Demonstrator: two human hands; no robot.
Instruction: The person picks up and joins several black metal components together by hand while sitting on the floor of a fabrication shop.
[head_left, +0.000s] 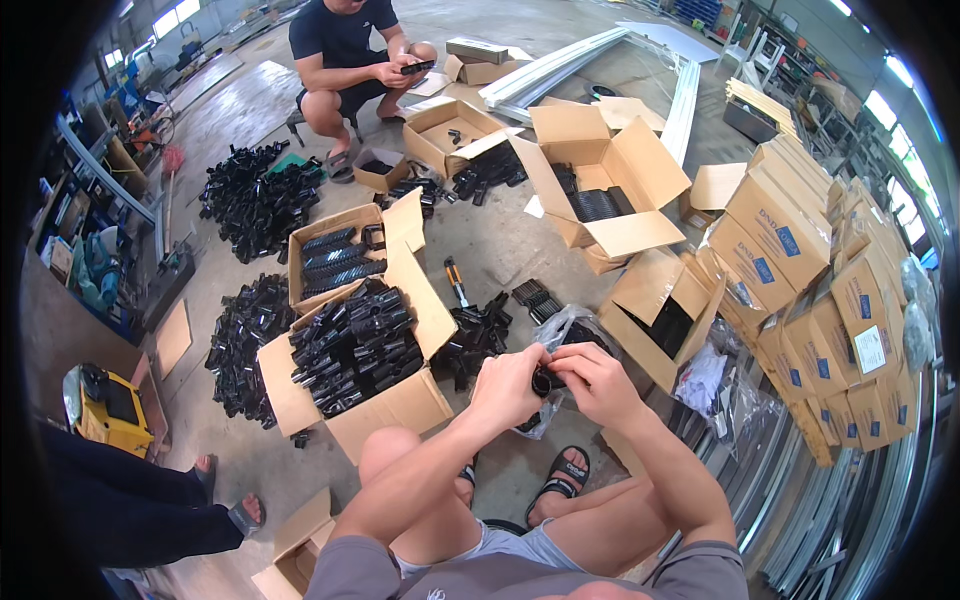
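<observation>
My left hand [508,388] is closed around a small black part [542,381] with a round, ring-like end. My right hand [598,384] meets it from the other side, its fingers pinched on the same part. Their grip hides most of its shape. Beneath and beyond the hands are a clear plastic bag [572,328] and a loose heap of black parts [478,335]. An open cardboard box [392,418] filled with similar black pieces [352,345] stands left of my hands. An orange-and-black hand tool [456,282] lies on the floor beyond the heap.
Another person [350,70] squats at the far left, holding a black piece. Large black heaps [262,200] lie on the left. Open boxes [650,235] stand ahead, stacked cartons [775,235] and metal profiles [790,540] at right. Someone's dark-trousered legs [130,490] show at lower left.
</observation>
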